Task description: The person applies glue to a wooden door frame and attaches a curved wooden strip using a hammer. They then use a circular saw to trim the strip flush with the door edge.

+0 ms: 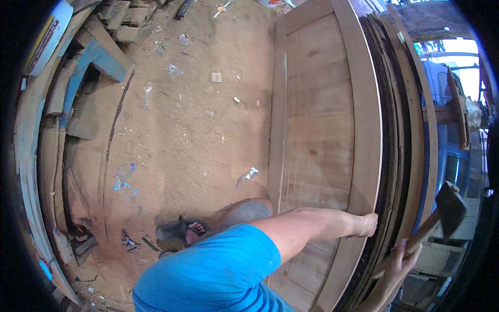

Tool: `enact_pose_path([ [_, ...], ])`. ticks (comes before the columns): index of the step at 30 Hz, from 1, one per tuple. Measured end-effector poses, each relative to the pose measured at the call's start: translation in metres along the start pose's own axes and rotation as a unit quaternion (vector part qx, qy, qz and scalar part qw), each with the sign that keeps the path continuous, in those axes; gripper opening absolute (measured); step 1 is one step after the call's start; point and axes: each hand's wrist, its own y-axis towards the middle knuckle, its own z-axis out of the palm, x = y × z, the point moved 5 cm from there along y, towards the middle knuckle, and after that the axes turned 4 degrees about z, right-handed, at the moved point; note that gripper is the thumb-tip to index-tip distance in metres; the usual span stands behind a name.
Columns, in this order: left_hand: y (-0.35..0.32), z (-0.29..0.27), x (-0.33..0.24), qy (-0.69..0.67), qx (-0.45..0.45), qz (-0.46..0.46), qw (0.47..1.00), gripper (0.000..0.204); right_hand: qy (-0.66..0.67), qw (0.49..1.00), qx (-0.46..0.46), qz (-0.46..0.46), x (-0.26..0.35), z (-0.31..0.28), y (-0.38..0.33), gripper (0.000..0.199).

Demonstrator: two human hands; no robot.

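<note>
- Gripping the outer edge of a tall panelled door of pale unfinished wood, the left hand had its fingers curled over the door's right stile, likely to keep the leaning door steady.
- The door stood on edge, tilted against a stack of dark thin boards and sheets behind it; it was the front piece of that stack.
- The right hand was clenched round the wooden handle of a hammer with a dark metal head, the head raised up and away from the door, well apart from the left hand. The grip sat low on the handle, which would suit a swing.
- The blue-sleeved left arm reached across the door's lower panels.
- A foot in a dark sandal was planted on the sawdust-covered dirt floor, just beside the door's base, apparently as a brace.
- Offcuts and blue-painted planks lay piled along the left side, well clear of the hands.
</note>
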Motion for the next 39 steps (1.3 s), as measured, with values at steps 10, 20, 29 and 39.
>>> enact_pose_path([
  [10, -0.029, -0.009, 0.008, -0.078, -0.083, -0.012, 0.993, 0.033, -0.085, 0.865, 0.479, 0.124, 0.057, 0.202, 0.052, 0.04],
  [20, -0.05, 0.006, 0.026, -0.537, -0.04, -0.05, 0.841, 0.045, -0.22, 0.902, 0.371, 0.015, 0.036, 0.303, 0.1, 0.058],
  [29, -0.082, -0.036, 0.024, -0.11, 0.036, 0.06, 0.991, 0.056, 0.065, 0.96, 0.258, 0.091, 0.025, 0.076, -0.003, 0.049],
  [39, -0.142, -0.096, 0.18, 0.134, -0.017, 0.061, 0.989, 0.111, 0.074, 0.927, 0.242, 0.277, -0.045, 0.061, -0.159, 0.047],
])
